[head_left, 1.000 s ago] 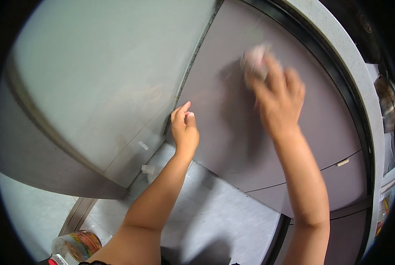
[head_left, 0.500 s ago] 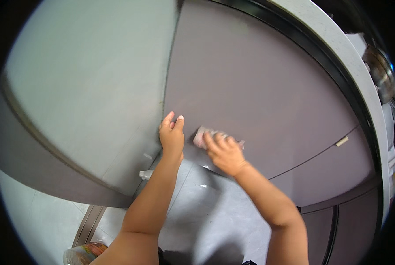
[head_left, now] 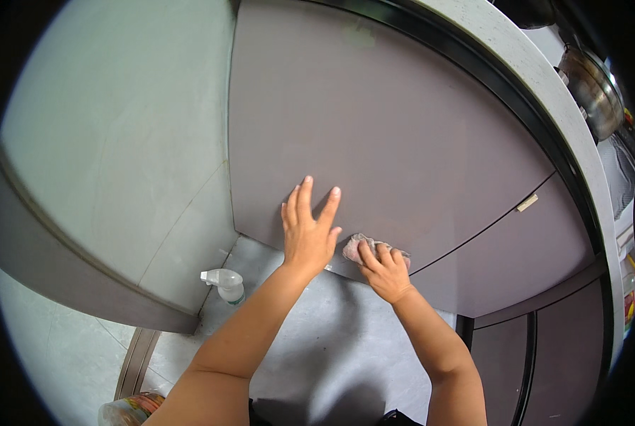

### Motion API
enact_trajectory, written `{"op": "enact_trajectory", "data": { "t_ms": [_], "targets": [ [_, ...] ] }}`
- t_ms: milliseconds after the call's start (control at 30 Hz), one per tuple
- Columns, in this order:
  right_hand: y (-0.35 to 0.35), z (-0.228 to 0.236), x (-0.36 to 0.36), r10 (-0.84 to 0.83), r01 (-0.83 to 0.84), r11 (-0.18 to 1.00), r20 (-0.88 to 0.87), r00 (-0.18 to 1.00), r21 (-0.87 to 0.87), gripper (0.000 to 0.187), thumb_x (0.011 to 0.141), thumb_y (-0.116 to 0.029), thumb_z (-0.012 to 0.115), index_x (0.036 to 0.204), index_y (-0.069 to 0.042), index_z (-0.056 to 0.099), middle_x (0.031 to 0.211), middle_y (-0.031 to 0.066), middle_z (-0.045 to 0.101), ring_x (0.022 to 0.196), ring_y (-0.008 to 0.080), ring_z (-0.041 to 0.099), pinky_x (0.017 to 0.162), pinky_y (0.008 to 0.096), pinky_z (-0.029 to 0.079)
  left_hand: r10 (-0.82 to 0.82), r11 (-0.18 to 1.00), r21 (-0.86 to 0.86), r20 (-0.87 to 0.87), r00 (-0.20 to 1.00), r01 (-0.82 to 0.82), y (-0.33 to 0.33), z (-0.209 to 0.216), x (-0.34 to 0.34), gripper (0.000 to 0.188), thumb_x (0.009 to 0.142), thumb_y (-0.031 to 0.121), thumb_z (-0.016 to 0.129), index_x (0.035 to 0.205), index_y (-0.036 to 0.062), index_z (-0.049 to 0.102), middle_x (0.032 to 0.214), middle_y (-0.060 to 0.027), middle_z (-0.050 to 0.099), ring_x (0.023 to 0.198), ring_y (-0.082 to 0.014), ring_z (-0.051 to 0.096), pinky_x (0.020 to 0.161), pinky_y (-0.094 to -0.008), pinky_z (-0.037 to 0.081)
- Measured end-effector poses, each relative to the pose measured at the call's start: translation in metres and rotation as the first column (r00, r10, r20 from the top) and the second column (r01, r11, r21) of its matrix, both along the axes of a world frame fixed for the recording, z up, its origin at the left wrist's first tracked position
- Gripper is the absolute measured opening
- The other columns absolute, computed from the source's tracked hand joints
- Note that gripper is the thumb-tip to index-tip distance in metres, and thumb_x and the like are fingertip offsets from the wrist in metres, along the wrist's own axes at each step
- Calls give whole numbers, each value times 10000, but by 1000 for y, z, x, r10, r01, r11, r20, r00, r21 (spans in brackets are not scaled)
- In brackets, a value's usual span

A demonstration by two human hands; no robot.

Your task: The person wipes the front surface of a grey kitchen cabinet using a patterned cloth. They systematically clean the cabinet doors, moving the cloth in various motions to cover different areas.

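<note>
My right hand (head_left: 387,274) presses a crumpled pinkish-grey rag (head_left: 355,248) against the lower part of a mauve-grey cabinet front (head_left: 395,121), close to its bottom edge. The fingers are bent over the rag. Just to the left, my left hand (head_left: 307,234) has its fingers spread on or close to the same panel, with nothing in it. A clear spray bottle (head_left: 229,286) with a white head stands on the grey floor, left of my left forearm.
A pale wall (head_left: 119,128) meets the cabinet on the left. Along the cabinet top runs a light countertop edge (head_left: 573,135), with a metal pot (head_left: 593,92) on it. A small beige tab (head_left: 527,203) sits at the panel seam. Lower left lies a colourful plastic package (head_left: 129,410).
My left hand has moved right, from beside the wall corner to the cabinet front, its fingers now spread. My right hand and the rag have shifted right and down. More of the spray bottle shows.
</note>
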State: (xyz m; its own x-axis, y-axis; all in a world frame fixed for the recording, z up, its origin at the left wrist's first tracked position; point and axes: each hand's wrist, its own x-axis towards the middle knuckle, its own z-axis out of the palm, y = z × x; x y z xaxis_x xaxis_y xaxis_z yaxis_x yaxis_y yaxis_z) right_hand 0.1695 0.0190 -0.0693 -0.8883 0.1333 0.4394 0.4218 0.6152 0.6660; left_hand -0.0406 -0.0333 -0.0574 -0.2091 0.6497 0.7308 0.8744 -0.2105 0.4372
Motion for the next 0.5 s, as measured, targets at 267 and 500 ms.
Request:
{"op": "enact_trajectory", "data": {
  "t_ms": [267, 500],
  "targets": [
    [0, 66, -62, -180, -20, 961, -675, 716, -277, 419, 669, -112, 718, 1080, -195, 711, 1220, 106, 489, 943, 292, 529, 745, 403, 445, -224, 967, 234, 599, 769, 100, 21, 4, -1, 176, 847, 126, 721, 968, 18, 653, 873, -91, 644, 736, -210, 638, 667, -318, 521],
    [-1, -13, 37, -33, 36, 989, 25, 999, -145, 211, 794, -232, 604, 968, -131, 670, 1156, 109, 574, 934, 280, 549, 650, 371, 402, -175, 977, 194, 463, 869, 94, 21, 7, 14, 237, 823, 93, 712, 1044, 47, 640, 1045, -102, 607, 943, -264, 602, 807, -365, 500]
  ]
}}
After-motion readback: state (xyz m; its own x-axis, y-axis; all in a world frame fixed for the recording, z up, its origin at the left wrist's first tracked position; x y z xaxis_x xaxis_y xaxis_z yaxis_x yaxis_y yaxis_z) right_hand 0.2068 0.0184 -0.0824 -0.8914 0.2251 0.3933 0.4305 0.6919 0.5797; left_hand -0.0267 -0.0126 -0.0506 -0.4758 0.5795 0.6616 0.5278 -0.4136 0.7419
